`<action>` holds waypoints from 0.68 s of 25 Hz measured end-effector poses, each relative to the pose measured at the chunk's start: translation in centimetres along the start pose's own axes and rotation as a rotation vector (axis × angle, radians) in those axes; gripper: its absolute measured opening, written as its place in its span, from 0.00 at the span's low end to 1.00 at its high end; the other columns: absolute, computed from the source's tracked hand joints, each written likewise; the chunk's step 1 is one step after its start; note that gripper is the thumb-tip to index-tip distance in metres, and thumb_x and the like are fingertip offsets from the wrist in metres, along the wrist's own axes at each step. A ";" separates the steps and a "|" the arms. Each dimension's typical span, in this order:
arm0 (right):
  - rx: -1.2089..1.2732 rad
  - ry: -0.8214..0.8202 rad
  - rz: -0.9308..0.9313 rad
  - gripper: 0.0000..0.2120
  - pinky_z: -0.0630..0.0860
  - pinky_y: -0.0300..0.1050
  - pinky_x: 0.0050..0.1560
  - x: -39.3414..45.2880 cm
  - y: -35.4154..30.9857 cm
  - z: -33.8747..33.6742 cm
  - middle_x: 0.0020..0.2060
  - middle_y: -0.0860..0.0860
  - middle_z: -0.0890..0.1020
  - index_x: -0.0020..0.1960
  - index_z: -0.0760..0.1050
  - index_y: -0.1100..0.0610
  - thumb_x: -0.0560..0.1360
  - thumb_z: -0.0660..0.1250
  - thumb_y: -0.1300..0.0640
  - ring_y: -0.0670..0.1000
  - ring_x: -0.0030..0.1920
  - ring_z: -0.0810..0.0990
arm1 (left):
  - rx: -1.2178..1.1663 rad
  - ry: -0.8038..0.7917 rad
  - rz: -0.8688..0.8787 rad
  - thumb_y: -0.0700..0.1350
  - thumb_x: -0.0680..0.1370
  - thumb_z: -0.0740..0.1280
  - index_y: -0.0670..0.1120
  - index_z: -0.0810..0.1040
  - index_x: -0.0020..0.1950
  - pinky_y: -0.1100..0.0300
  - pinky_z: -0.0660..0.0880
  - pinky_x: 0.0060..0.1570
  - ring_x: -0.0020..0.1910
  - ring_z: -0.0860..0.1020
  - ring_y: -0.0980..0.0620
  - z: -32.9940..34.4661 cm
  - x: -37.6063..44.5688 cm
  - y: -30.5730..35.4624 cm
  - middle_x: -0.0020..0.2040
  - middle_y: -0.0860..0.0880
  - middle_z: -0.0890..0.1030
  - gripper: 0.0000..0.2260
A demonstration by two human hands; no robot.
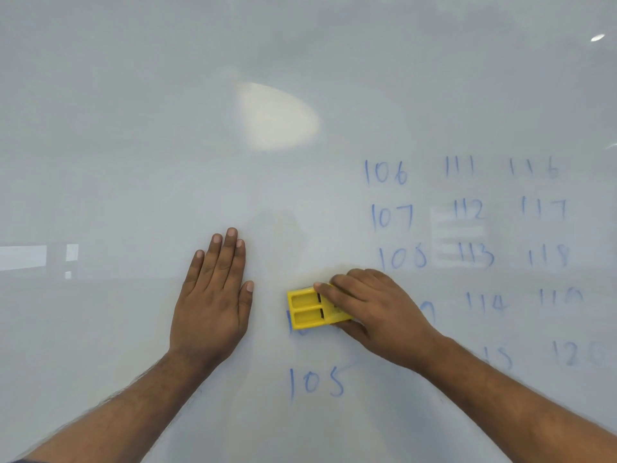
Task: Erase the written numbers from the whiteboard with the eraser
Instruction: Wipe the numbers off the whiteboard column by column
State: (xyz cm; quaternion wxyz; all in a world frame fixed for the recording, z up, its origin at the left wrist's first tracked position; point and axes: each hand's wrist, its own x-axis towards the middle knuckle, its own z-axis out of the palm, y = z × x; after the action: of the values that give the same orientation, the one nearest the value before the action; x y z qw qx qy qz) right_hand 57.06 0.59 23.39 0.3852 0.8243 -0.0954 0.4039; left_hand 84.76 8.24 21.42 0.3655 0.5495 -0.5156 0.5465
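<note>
Our left hand point(213, 295) lies flat on the whiteboard point(133, 145), fingers stretched out and close together, holding nothing. Just to its right, our right hand point(374, 309) grips the yellow eraser point(309, 308) against the board, fingers curled over its top and thumb under it. A blue "105" point(317, 382) sits below the eraser. Further right run columns of blue numbers point(467, 212), 106 to 120, some faint.

Right hand point(374, 309) presses yellow eraser point(312, 309) against whiteboard point(133, 145).
</note>
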 end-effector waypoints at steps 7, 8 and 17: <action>0.135 0.129 0.194 0.24 0.72 0.52 0.57 4.0 -1.7 0.4 0.58 0.54 0.78 0.71 0.69 0.56 0.77 0.66 0.51 0.58 0.55 0.76 | -0.002 -0.005 0.002 0.49 0.84 0.52 0.41 0.53 0.82 0.44 0.55 0.79 0.82 0.52 0.46 0.0 -0.7 0.1 0.83 0.44 0.54 0.27; 0.137 0.120 0.175 0.23 0.72 0.53 0.58 3.7 -2.3 0.8 0.58 0.54 0.78 0.71 0.69 0.56 0.78 0.66 0.51 0.58 0.55 0.76 | -0.005 -0.005 0.000 0.49 0.84 0.52 0.41 0.53 0.82 0.44 0.55 0.79 0.82 0.53 0.46 0.0 -0.8 0.1 0.83 0.44 0.54 0.27; 0.026 -0.057 0.027 0.24 0.74 0.51 0.55 -1.1 -3.2 0.8 0.58 0.51 0.78 0.69 0.69 0.55 0.74 0.68 0.57 0.56 0.52 0.75 | -0.010 0.003 -0.003 0.49 0.84 0.51 0.41 0.54 0.82 0.44 0.54 0.79 0.82 0.53 0.46 0.2 -1.4 0.1 0.83 0.45 0.55 0.27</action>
State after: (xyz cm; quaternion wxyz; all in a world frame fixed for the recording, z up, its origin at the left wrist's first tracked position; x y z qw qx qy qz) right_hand 58.31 2.00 20.44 0.3660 0.8390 -0.1122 0.3868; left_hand 84.84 8.26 20.01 0.3697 0.5476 -0.5171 0.5441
